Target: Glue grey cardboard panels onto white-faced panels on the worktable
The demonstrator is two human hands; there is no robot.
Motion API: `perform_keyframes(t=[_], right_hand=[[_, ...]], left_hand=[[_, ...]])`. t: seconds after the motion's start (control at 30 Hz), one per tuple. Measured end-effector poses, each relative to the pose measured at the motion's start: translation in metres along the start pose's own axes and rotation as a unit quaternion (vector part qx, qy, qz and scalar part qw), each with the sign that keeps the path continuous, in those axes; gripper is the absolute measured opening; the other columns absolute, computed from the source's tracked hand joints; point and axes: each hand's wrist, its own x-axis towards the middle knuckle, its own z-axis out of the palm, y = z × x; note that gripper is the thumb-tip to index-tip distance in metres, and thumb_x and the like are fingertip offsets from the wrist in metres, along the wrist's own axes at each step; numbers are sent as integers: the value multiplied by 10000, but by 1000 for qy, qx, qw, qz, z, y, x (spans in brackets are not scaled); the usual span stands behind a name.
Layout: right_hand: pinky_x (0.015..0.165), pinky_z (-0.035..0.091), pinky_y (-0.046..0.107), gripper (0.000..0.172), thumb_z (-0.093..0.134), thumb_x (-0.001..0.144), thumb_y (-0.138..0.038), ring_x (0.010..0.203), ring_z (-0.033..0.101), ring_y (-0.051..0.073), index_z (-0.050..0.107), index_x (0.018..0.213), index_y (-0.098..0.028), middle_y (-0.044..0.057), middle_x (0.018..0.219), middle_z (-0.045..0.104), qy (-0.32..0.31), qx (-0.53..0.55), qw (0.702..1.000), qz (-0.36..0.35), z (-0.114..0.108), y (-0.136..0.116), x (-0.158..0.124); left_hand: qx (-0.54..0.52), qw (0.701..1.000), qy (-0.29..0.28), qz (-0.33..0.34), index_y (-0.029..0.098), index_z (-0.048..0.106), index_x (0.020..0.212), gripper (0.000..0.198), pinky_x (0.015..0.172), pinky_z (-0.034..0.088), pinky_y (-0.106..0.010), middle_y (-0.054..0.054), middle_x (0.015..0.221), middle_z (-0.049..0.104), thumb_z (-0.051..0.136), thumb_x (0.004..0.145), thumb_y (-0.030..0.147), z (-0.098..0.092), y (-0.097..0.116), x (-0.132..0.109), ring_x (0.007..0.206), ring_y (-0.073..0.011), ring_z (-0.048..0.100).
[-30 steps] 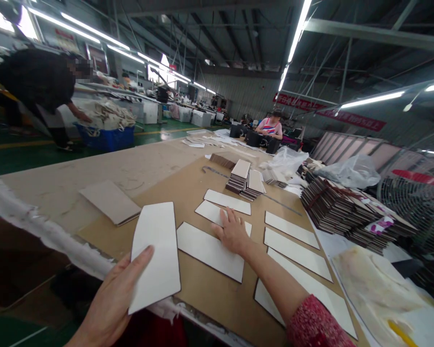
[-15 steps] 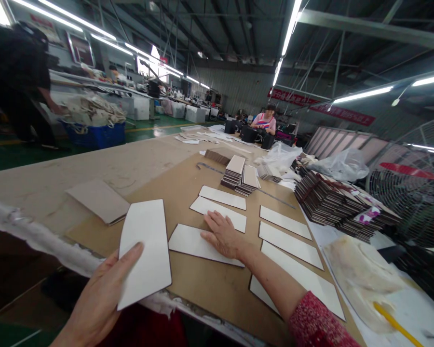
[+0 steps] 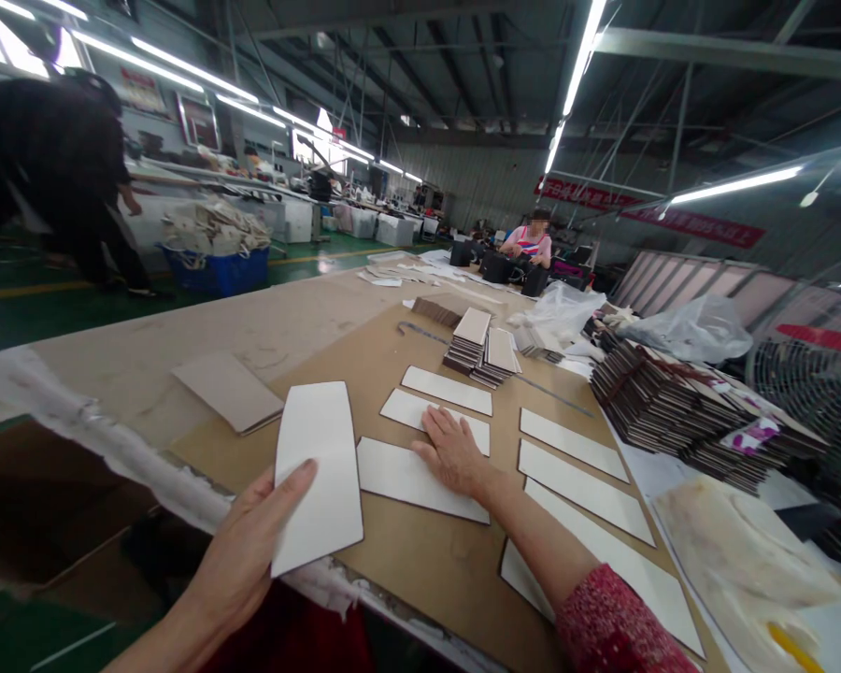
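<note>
A white, dark-edged board piece with one curved end is gripped in my left hand, thumb on top, above the table's near edge. My right hand lies with fingers spread over two white panels on the brown board; its fingertips touch the middle strip, and its palm is over the nearer panel. Behind them rests a narrower white strip. To the right, a second column holds a narrow strip, another strip and a larger panel, partly covered by my forearm.
Stacked small boards stand farther back by a metal bar. Grey-brown sheets lie at left. A tall pile of dark-edged pieces and a stained whitish item are at right. Two other people are farther off.
The whole view has shifted, so the table sits farther right. My left hand still holds the board piece and my right hand stays on the panels. The person at left has drawn a hand back from the blue tub.
</note>
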Motion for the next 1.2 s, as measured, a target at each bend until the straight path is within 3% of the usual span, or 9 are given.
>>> perform_keyframes(t=[0.13, 0.43, 0.57, 0.7, 0.77, 0.9, 1.03, 1.13, 1.2], right_hand=[[1209, 118, 594, 779, 256, 1004, -690, 1536, 102, 315, 265, 1587, -175, 127, 1669, 161, -3, 1, 998, -62, 10, -23, -9], [1215, 161, 567, 627, 383, 1027, -550, 1507, 213, 321, 434, 1502, -143, 144, 1623, 305, 69, 126, 989, -19, 1, -44, -4], [1015, 484, 432, 531, 471, 984, -571, 1171, 624, 261, 564, 1374, -223, 86, 1311, 661, 39, 470, 882, -8, -9, -78, -22], [733, 534, 315, 469, 688, 848, -464, 795, 676, 190, 645, 1249, -224, 11, 1014, 750, 28, 638, 769, 21, -20, -84, -39], [697, 513, 300, 466, 681, 839, -442, 760, 661, 181, 662, 1252, -226, 3, 1004, 752, 17, 617, 786, 39, -26, -70, -48], [820, 510, 354, 397, 599, 868, -327, 918, 676, 239, 707, 1240, -242, 13, 1064, 754, -78, 412, 907, 38, -27, -40, -72], [957, 475, 364, 436, 560, 898, -280, 1079, 639, 260, 662, 1317, -217, 68, 1168, 711, -46, 238, 970, 28, -20, -38, -93], [910, 494, 352, 427, 541, 927, -261, 986, 641, 244, 634, 1341, -208, 88, 1080, 678, -40, 157, 987, 10, -21, -43, -100], [937, 492, 349, 423, 538, 936, -241, 1014, 624, 241, 622, 1348, -198, 105, 1124, 650, -25, 123, 992, -2, -22, -43, -101]], left_hand=[[6, 1000, 0, -7, 170, 679, 1127, 440, 518, 595, -304, -73, 835, 770, 820, 747, 339, 2, -1, -1, 605, -231, 710], [-24, 998, -55, 12, 172, 638, 1195, 571, 624, 585, -280, -67, 946, 772, 858, 724, 410, 11, -5, 6, 709, -199, 711], [-79, 995, -51, 39, 140, 665, 1088, 528, 701, 578, -301, -83, 936, 769, 889, 676, 381, 34, -9, 10, 777, -219, 710], [-44, 995, -75, 41, 149, 689, 1018, 434, 693, 550, -273, -80, 916, 755, 816, 751, 467, 43, -14, -2, 767, -197, 688], [73, 986, -147, -8, 142, 707, 923, 422, 603, 502, -231, -79, 819, 736, 726, 817, 551, 34, -14, -15, 677, -168, 655], [262, 915, -297, -74, 157, 704, 775, 394, 568, 450, -210, -72, 738, 716, 676, 854, 541, 5, -9, -34, 618, -152, 623], [385, 877, -246, 148, 201, 724, 877, 272, 745, 504, -269, -54, 850, 712, 598, 925, 437, -3, -4, -21, 796, -193, 643], [495, 761, -213, 361, 212, 700, 1109, 250, 1028, 453, -388, -97, 1188, 673, 554, 950, 335, -2, -7, 4, 1132, -258, 596], [547, 690, -223, 419, 210, 643, 1257, 337, 1127, 387, -453, -114, 1337, 603, 558, 943, 299, -3, -14, 19, 1271, -283, 515]])
